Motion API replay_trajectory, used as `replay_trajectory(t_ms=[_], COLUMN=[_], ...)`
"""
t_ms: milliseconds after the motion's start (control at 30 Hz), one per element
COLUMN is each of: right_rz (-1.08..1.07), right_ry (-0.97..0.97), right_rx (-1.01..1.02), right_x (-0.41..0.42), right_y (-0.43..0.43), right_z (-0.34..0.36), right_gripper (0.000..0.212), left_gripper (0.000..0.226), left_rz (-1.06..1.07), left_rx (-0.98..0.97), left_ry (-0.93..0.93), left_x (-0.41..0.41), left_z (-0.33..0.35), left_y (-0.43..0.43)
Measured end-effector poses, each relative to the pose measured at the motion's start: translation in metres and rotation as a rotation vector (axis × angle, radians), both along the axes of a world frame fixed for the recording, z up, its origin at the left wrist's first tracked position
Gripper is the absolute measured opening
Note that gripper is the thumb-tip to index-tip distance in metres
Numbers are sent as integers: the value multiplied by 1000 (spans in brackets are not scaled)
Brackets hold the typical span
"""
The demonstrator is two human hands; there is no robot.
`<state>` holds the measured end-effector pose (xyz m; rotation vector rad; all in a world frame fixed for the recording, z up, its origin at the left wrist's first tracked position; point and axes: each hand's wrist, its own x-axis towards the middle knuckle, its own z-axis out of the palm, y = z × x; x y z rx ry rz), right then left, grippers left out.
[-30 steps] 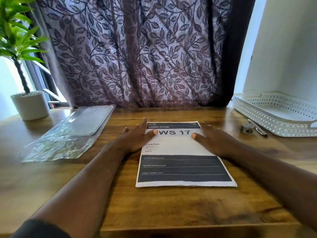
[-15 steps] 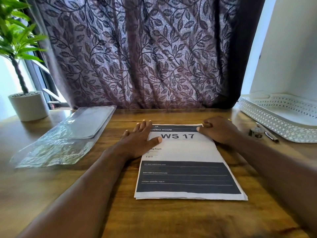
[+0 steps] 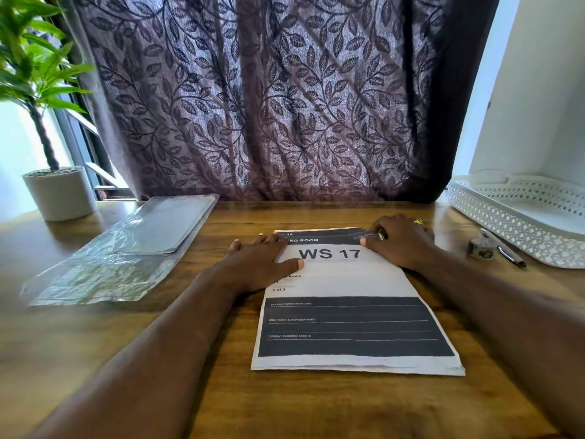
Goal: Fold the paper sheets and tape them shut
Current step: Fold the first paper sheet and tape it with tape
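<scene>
Brown wooden table (image 3: pixel 316 407): white printed paper sheets (image 3: pixel 348 280) reading "WS 17", "2 of 3" lie mid-table. My left hand (image 3: pixel 253 264) presses their top-left, fingers spread; my right hand (image 3: pixel 402 242) pinches their top-right corner.

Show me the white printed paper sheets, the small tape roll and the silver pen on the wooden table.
white printed paper sheets (image 3: pixel 348 280): head view, blank white band at mid-page.
small tape roll (image 3: pixel 480 248): head view, its outer side.
silver pen (image 3: pixel 502 248): head view, mid-barrel.

Head view, forward-down, close over table (image 3: pixel 316 403)
</scene>
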<state>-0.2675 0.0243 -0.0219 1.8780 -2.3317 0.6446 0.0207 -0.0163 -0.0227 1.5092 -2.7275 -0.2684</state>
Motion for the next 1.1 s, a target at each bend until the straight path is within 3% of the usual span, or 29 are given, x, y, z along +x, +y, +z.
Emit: replay_trajectory(t_ms=[167,267,333,633,767,867,967,1100], right_rz=[60,94,137,186,201,231,264,220], right_ry=[-60,-25,-12,-100,-290,-457,-878,-1047], right_rx=[-78,-3,14,-188,-247,-301,-295,-296], right_x=[-1,-1,0,2,3,0,0,1], right_y=[0,0,1,8,8,8,12,17], right_z=[-1,-1,-3,-2,5,7,9,10], right_gripper=[18,56,62,22,25,43,64,53], left_gripper=[79,79,79,79,82,85,92,101], left_rz=[4,2,4,-13,11,27,55,66], left_rx=[7,6,4,-14,-4,5,35,39], left_ry=[0,-12,-18,-45,4,41,94,237], left_x=[0,1,1,-2,0,1,3,4], left_z=[2,1,0,-3,-4,-4,-7,-12], left_y=[1,0,0,-5,-4,-4,-6,-14])
